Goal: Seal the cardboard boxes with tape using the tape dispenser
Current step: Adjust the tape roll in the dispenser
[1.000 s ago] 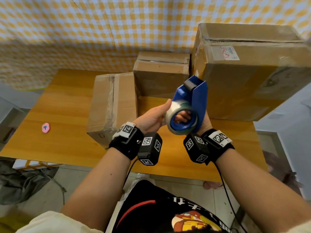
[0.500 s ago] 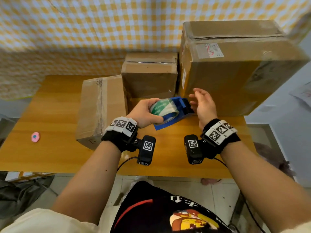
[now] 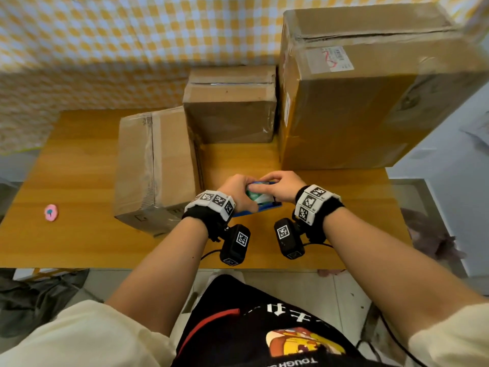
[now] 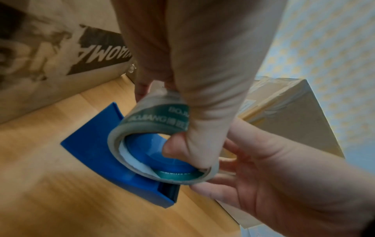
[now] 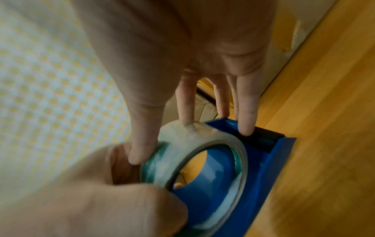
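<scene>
Tape dispenser, head view: blue plastic tape dispenser [image 3: 260, 206] with roll of clear tape [image 3: 255, 198] low over wooden counter [image 3: 79, 181], in front of three brown cardboard boxes: left box [image 3: 156, 165] lying on its side, middle box [image 3: 230, 107], tall right box [image 3: 370, 88]. Left hand [image 3: 239, 192] curled over roll; right hand [image 3: 281, 190] bent over far end. Pink round thing [image 3: 51, 212] well apart at left.

Left wrist view: left hand [image 4: 192, 64] wrapped round tape roll [image 4: 154, 128], thumb hooked into core; dispenser [image 4: 113, 160] flat side toward counter [image 4: 61, 200]; right hand [image 4: 284, 176] cupped beside roll, fingers loosely spread.

Right wrist view: right fingertips [image 5: 246, 128] straight, pressing on roll top and dark blade end of dispenser [image 5: 270, 160]; nothing pinched.

Step in hand, judged: freeing tape's loose end.

Doing it well: steady roll with left hand, pick edge with nail, draw toward blade, keep fingers off cutter.
</scene>
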